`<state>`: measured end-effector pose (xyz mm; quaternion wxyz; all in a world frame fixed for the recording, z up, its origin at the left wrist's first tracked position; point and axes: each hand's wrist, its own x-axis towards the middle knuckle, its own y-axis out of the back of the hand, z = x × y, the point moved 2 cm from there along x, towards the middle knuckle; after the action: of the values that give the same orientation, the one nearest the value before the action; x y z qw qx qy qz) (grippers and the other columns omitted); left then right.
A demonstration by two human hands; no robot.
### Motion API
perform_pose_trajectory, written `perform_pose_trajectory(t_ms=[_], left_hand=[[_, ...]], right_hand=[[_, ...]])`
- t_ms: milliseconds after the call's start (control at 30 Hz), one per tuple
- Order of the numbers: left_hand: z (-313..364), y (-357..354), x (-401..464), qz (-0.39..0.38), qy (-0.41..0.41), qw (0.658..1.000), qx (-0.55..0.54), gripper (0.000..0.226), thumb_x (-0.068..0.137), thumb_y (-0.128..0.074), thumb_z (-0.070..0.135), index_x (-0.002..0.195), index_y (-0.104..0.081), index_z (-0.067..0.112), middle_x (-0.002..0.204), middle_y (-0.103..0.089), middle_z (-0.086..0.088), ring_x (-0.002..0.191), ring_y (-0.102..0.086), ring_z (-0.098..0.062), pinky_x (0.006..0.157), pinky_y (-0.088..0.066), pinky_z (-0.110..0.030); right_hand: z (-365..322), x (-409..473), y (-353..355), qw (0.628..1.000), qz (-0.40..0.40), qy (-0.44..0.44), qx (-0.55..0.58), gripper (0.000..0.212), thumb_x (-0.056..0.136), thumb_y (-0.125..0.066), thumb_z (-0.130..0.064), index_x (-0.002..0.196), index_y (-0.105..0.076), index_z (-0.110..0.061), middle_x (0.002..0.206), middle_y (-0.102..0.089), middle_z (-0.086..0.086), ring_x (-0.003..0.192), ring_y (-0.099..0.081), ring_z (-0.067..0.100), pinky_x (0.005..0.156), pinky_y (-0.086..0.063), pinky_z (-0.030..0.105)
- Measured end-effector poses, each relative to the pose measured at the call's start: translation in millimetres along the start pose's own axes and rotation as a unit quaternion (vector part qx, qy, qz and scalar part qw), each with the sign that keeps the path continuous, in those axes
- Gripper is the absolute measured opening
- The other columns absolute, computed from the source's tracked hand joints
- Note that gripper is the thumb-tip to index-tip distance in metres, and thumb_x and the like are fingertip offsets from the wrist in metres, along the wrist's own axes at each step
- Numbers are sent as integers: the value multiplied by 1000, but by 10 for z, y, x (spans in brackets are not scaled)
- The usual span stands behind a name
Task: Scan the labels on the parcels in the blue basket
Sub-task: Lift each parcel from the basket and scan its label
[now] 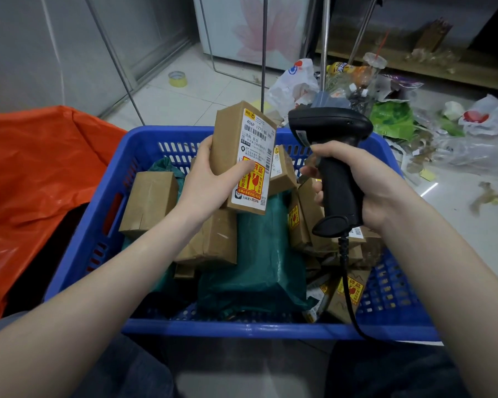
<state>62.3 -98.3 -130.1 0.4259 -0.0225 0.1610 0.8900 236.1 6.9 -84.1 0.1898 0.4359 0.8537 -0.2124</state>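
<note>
The left hand [210, 179] grips a labelled box [242, 156] above the blue basket [78, 239] of parcels; the right hand [357, 182] clasps a scanner [331, 156]. Litter [400, 116] and tape [177, 79] strew the pale tiled floor [184, 101].

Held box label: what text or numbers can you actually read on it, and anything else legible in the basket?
"406P 1770-80 000": top of the white label on the brown box in the left hand.
Barcodes, QR code and small print on that label: too small to read.
Yellow fragile sticker on the same label: red Chinese characters, blurred.
Stickers on parcels in the blue basket: unreadable.
</note>
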Motion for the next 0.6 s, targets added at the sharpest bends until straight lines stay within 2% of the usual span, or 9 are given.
perform_pose_trajectory(t_ms=[133, 433, 600], left_hand=[[-21, 2, 19, 2, -4, 1000, 2, 80, 70, -73, 46, 137, -31, 35, 125, -61, 3, 103, -67, -18, 85, -57, -43], [-29, 2, 23, 1, -4, 1000, 14, 85, 68, -71, 50, 139, -28, 35, 126, -59, 2, 104, -66, -21, 86, -56, -43], [-40, -5, 34, 1, -1, 1000, 15, 87, 65, -71, 52, 139, -28, 36, 126, -59, 2, 104, -66, -20, 86, -56, -44]], right_hand=[[2, -4, -1, 1000, 5, 0, -5, 16, 82, -67, -24, 81, -59, -9, 77, -64, 8, 42, -54, 12, 43, -46, 20], [-12, -47, -11, 1000, 15, 3, -24, 15, 82, -66, -22, 81, -59, -10, 71, -61, 5, 41, -54, 11, 42, -46, 21], [-8, -51, -8, 999, 16, 7, -31, 16, 82, -66, -22, 89, -60, -9, 70, -60, 4, 40, -55, 11, 42, -47, 20]])
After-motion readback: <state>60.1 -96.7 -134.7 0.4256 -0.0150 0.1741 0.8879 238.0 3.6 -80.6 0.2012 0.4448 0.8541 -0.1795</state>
